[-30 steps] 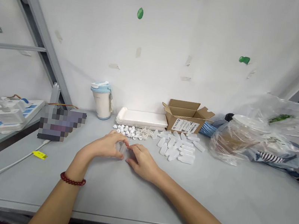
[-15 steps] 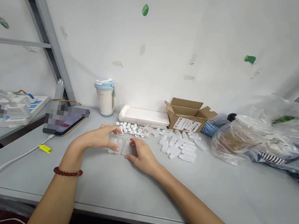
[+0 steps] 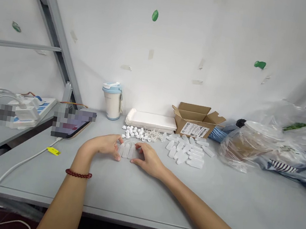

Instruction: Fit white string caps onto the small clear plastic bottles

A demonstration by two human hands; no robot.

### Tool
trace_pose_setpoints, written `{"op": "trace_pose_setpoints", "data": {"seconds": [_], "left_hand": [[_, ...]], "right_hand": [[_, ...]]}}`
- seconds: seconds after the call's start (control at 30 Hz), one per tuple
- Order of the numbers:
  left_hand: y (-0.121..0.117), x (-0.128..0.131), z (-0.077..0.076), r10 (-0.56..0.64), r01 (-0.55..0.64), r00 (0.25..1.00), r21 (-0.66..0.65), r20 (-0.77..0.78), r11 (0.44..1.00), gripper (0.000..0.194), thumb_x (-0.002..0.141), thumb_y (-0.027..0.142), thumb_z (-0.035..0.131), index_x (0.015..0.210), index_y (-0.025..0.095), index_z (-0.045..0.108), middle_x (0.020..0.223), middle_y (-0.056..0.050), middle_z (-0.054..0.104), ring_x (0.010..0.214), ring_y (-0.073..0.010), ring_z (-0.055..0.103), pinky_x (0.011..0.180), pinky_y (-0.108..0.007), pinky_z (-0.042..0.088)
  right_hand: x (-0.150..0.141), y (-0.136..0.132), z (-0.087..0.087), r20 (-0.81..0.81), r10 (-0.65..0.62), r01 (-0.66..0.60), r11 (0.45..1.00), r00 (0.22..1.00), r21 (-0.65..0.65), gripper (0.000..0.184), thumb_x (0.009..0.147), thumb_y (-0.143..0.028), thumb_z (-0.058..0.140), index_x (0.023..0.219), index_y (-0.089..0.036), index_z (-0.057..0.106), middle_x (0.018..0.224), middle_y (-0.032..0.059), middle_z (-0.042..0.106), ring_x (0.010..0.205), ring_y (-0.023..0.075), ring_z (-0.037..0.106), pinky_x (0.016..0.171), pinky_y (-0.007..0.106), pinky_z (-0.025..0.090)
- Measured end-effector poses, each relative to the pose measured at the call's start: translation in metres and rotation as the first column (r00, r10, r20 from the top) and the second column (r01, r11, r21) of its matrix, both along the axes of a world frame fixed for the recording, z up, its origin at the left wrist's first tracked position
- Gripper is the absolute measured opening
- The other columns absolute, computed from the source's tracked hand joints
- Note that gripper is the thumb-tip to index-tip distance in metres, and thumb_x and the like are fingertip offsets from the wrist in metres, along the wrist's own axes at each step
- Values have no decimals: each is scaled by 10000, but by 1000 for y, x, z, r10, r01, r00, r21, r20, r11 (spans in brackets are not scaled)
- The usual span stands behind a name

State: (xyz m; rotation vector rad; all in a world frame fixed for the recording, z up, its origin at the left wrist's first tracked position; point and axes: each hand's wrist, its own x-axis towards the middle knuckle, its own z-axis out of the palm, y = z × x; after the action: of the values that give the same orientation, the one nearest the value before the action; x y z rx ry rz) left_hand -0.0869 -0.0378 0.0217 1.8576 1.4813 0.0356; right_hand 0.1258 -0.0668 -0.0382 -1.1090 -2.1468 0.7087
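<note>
Flanking the row of clear plastic pieces [image 3: 126, 151], well back from front edge of bench [image 3: 128, 199], your L hand [image 3: 106, 145] & R hand [image 3: 150, 160] are part-curled; can't tell if either grip's holding. They're prob. light, slick, bendy: pinch pcs' long sides.

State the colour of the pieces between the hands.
The pieces are translucent white; see the head view.

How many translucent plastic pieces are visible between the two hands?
3: left piece by the left hand, middle piece, right piece by the right hand. The hands may hide more.
</note>
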Motion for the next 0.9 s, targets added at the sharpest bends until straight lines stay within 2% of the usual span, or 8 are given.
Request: {"op": "trace_pose_setpoints", "data": {"seconds": [0.23, 0.57, 0.9], "left_hand": [[3, -1, -3, -48, 48, 999, 19, 4, 999, 696, 502, 410, 706, 1119, 196, 467, 788, 17, 613, 782, -233, 605, 701, -313, 435], [-3, 5, 6, -13, 15, 999, 47, -37, 999, 773, 467, 434, 706, 1171, 194, 495, 803, 6, 620, 801, -257, 608, 689, -314, 448], [4, 0, -2, -49, 51, 997, 46, -52, 998, 772, 480, 467, 699, 1166, 193, 473, 761, 27, 575, 753, -226, 591, 668, -289, 434]], "right_hand": [[-1, 0, 0, 16, -2, 2, 1000, 1000, -7, 514, 733, -255, 728, 1187, -147, 513, 1104, 123, 574, 977, 215, 547, 826, 398, 469], [-1, -1, 0, 2, 6, -6, 1000, 1000, 8, 517, 730, -255, 728, 1186, -150, 507, 1130, 133, 568, 973, 220, 549, 827, 404, 474], [-2, -3, 3, 41, -6, 6, 1000, 999, 5, 509, 756, -261, 715, 1193, -118, 497, 1139, 155, 557, 1027, 235, 542, 843, 398, 470]]}}
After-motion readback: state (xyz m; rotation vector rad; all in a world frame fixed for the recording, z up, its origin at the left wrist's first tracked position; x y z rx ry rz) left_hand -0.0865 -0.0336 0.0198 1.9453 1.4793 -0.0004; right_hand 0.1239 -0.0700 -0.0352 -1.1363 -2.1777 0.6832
